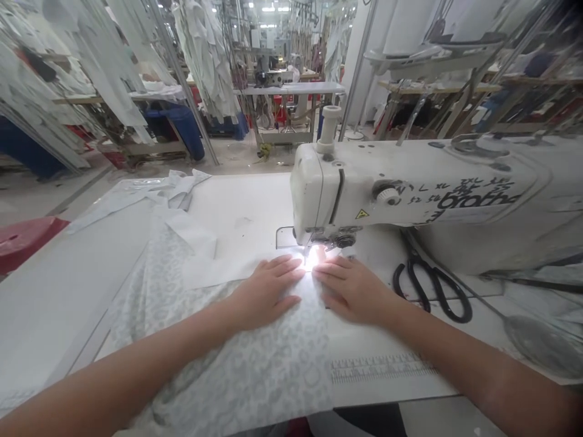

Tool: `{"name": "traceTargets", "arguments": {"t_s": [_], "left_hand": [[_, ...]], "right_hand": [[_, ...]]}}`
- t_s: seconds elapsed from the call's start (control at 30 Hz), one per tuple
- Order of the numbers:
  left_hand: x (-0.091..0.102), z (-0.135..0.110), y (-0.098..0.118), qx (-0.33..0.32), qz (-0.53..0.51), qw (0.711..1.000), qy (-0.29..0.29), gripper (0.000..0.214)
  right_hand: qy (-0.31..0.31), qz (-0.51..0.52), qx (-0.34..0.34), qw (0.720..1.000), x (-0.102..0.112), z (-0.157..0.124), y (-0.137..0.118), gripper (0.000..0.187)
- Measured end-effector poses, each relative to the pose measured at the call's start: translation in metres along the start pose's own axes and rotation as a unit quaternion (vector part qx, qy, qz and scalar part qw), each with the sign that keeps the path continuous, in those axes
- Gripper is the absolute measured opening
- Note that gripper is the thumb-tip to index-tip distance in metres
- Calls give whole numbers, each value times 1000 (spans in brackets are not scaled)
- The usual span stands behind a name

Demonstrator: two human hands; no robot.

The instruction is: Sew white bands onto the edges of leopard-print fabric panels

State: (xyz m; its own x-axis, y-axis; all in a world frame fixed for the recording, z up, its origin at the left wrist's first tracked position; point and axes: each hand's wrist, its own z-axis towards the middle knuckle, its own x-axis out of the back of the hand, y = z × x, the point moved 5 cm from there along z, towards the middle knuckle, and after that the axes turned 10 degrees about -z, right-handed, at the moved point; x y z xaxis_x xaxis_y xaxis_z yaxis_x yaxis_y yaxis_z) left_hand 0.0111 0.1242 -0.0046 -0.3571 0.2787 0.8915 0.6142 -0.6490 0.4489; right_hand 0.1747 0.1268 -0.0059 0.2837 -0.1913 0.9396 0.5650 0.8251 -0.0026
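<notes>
Clock centred on the lit needle area [314, 257]. Nearest, 6 to 8 o'clock: grey-white printed cloth [268, 364], spread up to the needle, folds bunched at its left. Risk: weight or bunching there could drag the feed and skew the line. At 5 o'clock, ruler marks [382, 367] on the table.

Left hand [268, 288], 8 o'clock: laid flat on the cloth, fingers extended, thumb apart, nothing gripped. Right hand [355, 290], 4 o'clock: palm down, fingers nearly straight; whether it pinches an edge, cannot tell (glare). Both sets of fingertips sit just beside the needle; a slip or late stop could bring a finger under it.

At 9 o'clock, a plain white piece [214, 270] overlaps the print; its edge could creep out of line if unheld. At 3 o'clock, black-handled scissors [414, 262], near the right forearm; a sideways sweep could knock them.

Beyond, 12 to 2: sewing machine [387, 182]. Farthest, 11: hanging cloth [204, 60].
</notes>
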Motion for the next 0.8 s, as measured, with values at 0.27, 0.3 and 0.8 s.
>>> {"name": "traceTargets", "arguments": {"t_s": [0.27, 0.3, 0.8], "left_hand": [[7, 14, -15, 2, 27, 1000, -14, 46], [8, 15, -16, 3, 26, 1000, -12, 46], [11, 16, -17, -4, 12, 1000, 8, 40]], "right_hand": [[-67, -38, -50, 996, -5, 7, 7, 44], [-69, -41, -54, 995, -5, 7, 7, 45], [-7, -47, -301, 953, 55, -82, 47, 21]]}}
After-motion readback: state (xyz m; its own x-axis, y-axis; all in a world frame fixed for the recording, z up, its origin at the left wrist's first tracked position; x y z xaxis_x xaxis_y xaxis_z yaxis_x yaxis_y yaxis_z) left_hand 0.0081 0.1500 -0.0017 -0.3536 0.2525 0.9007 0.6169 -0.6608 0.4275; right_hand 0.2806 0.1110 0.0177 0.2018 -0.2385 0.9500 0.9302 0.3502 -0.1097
